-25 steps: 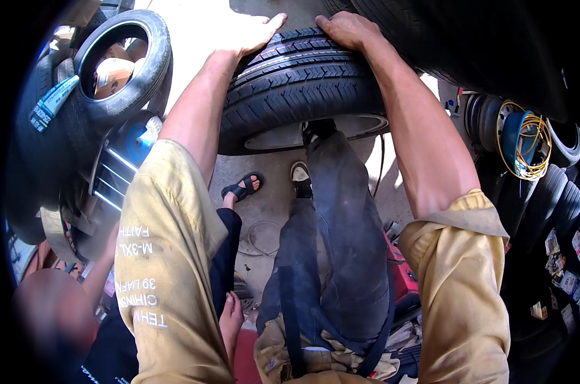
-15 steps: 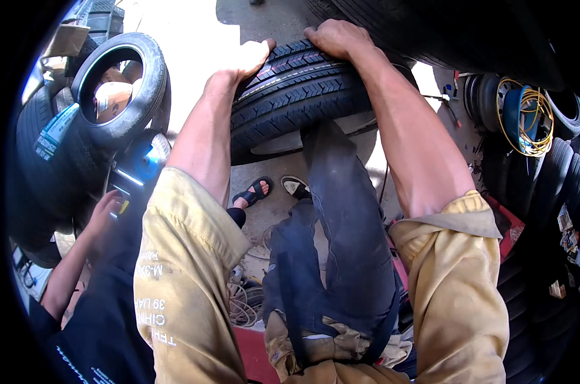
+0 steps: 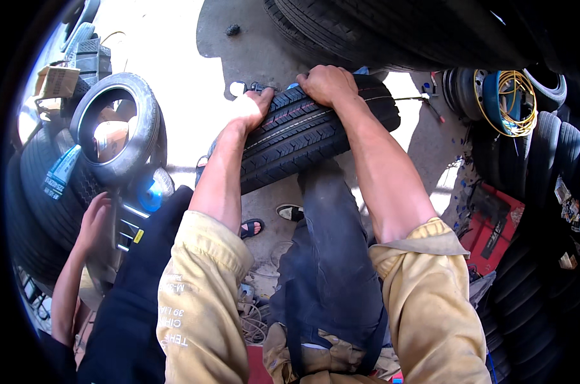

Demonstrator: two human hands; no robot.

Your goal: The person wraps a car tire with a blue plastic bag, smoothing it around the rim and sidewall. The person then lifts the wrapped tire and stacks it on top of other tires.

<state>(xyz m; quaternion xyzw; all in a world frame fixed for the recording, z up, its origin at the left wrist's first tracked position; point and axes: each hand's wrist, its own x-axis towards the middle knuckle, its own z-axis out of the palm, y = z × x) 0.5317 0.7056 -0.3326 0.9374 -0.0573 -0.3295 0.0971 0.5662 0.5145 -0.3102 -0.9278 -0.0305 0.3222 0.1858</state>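
My left hand [image 3: 252, 110] is closed over the top left of a black tire [image 3: 306, 134], its thumb on the tread. Further right, my right hand [image 3: 329, 86] grips the same tire's upper edge, knuckles up and fingertips hidden behind it. Blocks, grooves and thin coloured lines mark the tread, which faces me. The tire is held up in front of my legs, its lower side touching or close to my raised dark trouser knee [image 3: 325, 182]; contact is hard to tell. Both my forearms are bare below rolled tan sleeves.
At left, a person in dark clothes has a hand [image 3: 95, 216] near stacked tires [image 3: 37, 185]; a sandalled foot [image 3: 252, 228] shows below my tire. Large tires [image 3: 392, 32] loom ahead right. A yellow hose [image 3: 517, 105] hangs by wheels at right, above a red case [image 3: 494, 227].
My view has shifted, so the surroundings sit lower in the picture. The tire has turned, hiding the side opening that showed beneath it. Both hands keep their hold.
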